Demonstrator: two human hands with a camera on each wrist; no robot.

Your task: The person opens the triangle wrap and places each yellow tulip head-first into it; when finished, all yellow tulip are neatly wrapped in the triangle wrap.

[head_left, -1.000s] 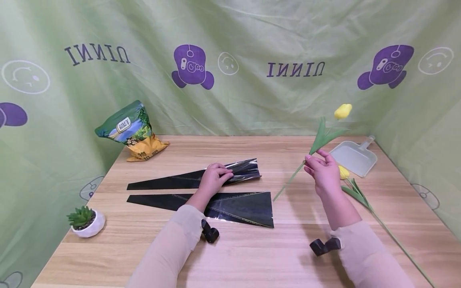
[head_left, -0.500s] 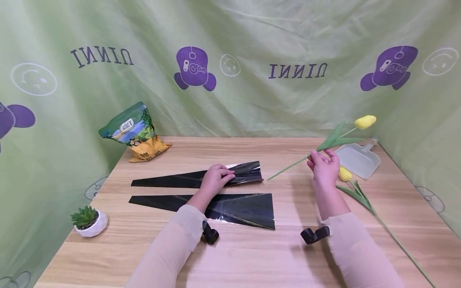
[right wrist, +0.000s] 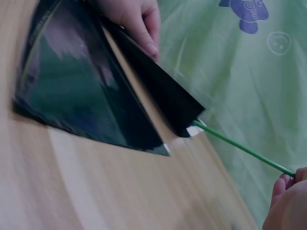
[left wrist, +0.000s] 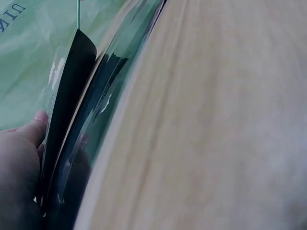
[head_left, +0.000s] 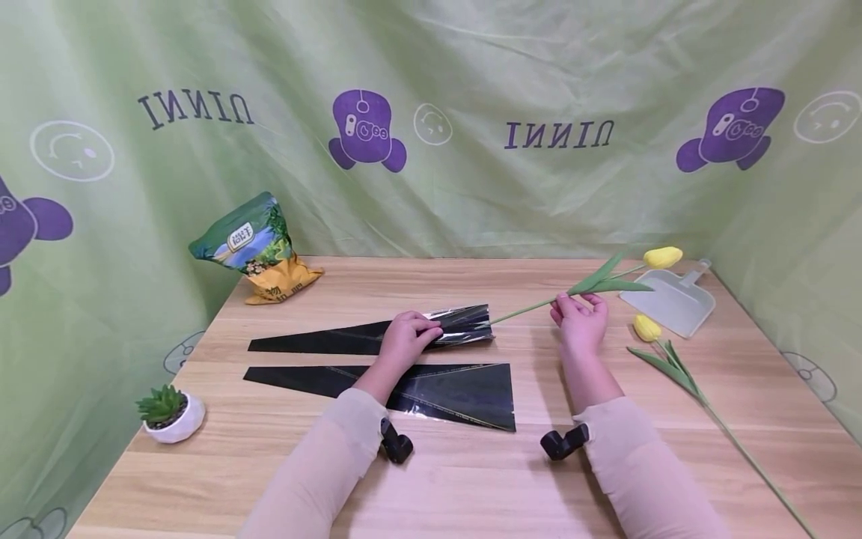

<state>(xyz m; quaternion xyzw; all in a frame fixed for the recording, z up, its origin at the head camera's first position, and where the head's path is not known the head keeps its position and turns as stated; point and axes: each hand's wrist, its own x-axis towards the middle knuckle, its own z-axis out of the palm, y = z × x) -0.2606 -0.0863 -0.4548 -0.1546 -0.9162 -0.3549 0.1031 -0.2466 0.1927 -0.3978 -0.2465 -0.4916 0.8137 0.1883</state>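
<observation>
My right hand (head_left: 584,323) pinches an artificial yellow tulip (head_left: 663,257) by its green stem, just below the leaves. The stem's lower end reaches into the wide mouth of the farther black flower sleeve (head_left: 337,338); the right wrist view shows the stem (right wrist: 244,147) entering there. My left hand (head_left: 407,340) grips that sleeve near its mouth, the thumb and fingers at its upper edge in the left wrist view. A second black flower sleeve (head_left: 458,393) lies flat in front of it, under my left forearm. The stem's tip is hidden inside the farther sleeve.
Another yellow tulip (head_left: 647,328) lies on the right, its long stem running to the near right corner. Behind it is a grey dustpan (head_left: 673,303). A potted succulent (head_left: 171,415) and a green and orange bag (head_left: 259,251) stand on the left of the wooden table (head_left: 471,486).
My right hand has moved left and brought the tulip down, its stem end passing from outside into the sleeve's mouth. The left hand has kept its place on the sleeve.
</observation>
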